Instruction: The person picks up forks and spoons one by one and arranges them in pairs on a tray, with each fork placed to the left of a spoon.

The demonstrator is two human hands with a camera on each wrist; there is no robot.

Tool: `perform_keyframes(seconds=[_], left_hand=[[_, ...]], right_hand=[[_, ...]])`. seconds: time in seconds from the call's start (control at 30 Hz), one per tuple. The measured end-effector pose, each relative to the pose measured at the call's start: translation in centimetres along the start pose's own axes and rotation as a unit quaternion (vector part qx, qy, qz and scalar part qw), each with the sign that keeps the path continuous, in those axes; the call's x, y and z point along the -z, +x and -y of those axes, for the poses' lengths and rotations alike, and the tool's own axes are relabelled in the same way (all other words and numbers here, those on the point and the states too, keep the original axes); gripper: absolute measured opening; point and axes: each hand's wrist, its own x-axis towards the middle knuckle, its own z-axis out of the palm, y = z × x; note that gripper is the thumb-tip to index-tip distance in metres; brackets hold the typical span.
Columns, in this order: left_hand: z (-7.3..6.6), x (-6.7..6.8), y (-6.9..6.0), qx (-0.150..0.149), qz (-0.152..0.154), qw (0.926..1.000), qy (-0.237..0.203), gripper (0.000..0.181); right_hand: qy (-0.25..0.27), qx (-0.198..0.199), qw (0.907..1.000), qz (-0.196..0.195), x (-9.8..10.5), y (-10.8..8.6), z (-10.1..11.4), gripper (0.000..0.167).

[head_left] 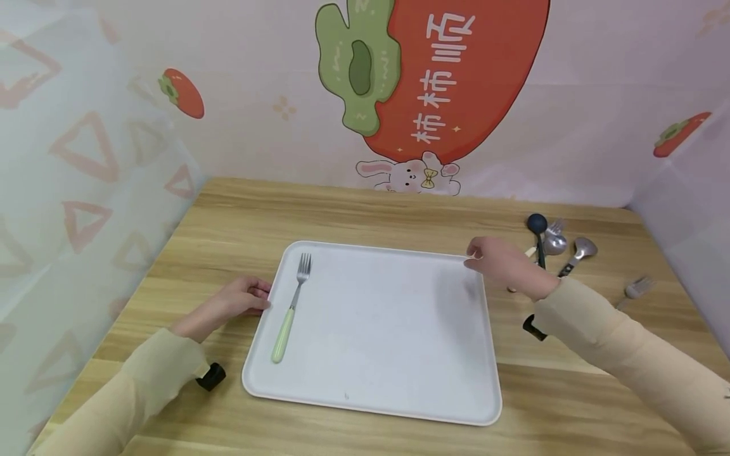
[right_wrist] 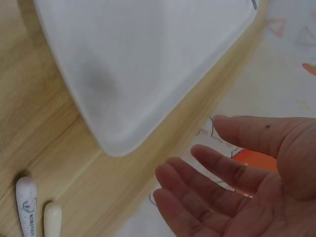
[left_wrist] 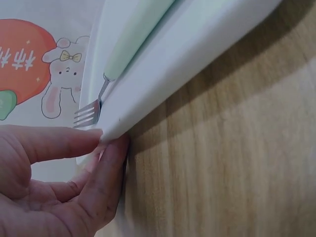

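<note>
A white rectangular tray (head_left: 382, 323) lies on the wooden table, and a fork (head_left: 283, 335) with a pale green handle rests along its left side, tines away from the person. My left hand (head_left: 236, 299) pinches the tray's left edge; in the left wrist view the thumb of that hand (left_wrist: 64, 182) lies on the rim (left_wrist: 163, 79), with fingers at its underside. Above the tray's far right corner is my right hand (head_left: 507, 265). The right wrist view shows this hand (right_wrist: 242, 182) with spread, slightly bent fingers, holding nothing, apart from the tray (right_wrist: 133, 69).
Right of the tray lie a black ladle (head_left: 537, 223), a spoon (head_left: 584, 248) with a dark handle and other metal cutlery. Another fork (head_left: 637, 288) is farther right, partly behind the right sleeve. Printed cloth walls (head_left: 256, 95) stand around the table's back and sides.
</note>
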Motion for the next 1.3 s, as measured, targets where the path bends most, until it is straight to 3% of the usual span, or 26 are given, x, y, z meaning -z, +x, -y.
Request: perform_keyframes(seconds=[0.47, 0.73, 1.07, 1.3], left_hand=[[0.3, -0.5, -0.2, -0.038, -0.045, 0.9971, 0.049, 0.039], [0.3, -0.4, -0.2, -0.041, -0.039, 0.9972, 0.049, 0.041], [0.2, -0.2, 0.0, -0.011, -0.032, 0.9986, 0.040, 0.042], [0.3, -0.1, 0.1, -0.010, -0.028, 0.9988, 0.039, 0.042]], right_hand=[[0.043, -0.051, 0.9968, -0.045, 3.3, -0.2, -5.2, 0.040], [0.074, -0.084, 0.9929, -0.040, 4.0, 0.2, -8.1, 0.052], [0.142, -0.142, 0.9785, -0.046, 3.7, 0.7, -11.3, 0.057], [0.189, -0.171, 0.9653, -0.057, 3.3, 1.3, -12.8, 0.057]])
